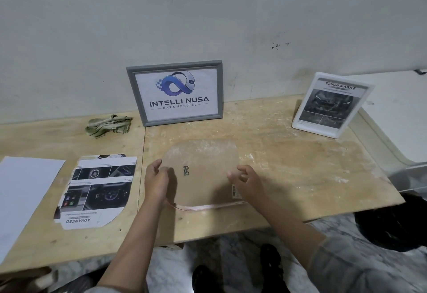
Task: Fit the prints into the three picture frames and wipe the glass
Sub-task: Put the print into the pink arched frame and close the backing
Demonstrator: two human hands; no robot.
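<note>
Leftmost, a blank white sheet (25, 191) lies flat on the wooden bench (300, 165), running off the picture's edge. Just beside it, a printed page (97, 191) with dark dashboard photos lies face up; its heading "ADVANCED" reads upside down from this side. Behind the page, near the wall, a crumpled green cloth (108, 126) sits on the bench.

At the centre back, a grey frame (136, 98) leans upright against the wall with a logo print (176, 95) already in it, reading "INTELLI NUSA DATA SERVICE".

In front of it, near the bench's front edge, the third frame (203, 165) lies face down, brown backing board up, a small metal hanger (186, 171) near its middle and a pale rim showing along the near edge.

Left hand (157, 181) sits at the frame's left edge, fingers curled, thumb up; grip on the edge looks likely, but I cannot tell for sure. Right hand (242, 180) hovers over the frame's right side, fingers loosely spread and bent, holding nothing.

Far right, a white frame (298, 121) stands upright, tilted back, with a car print (328, 103) headed "TOUGH & AGILE".
</note>
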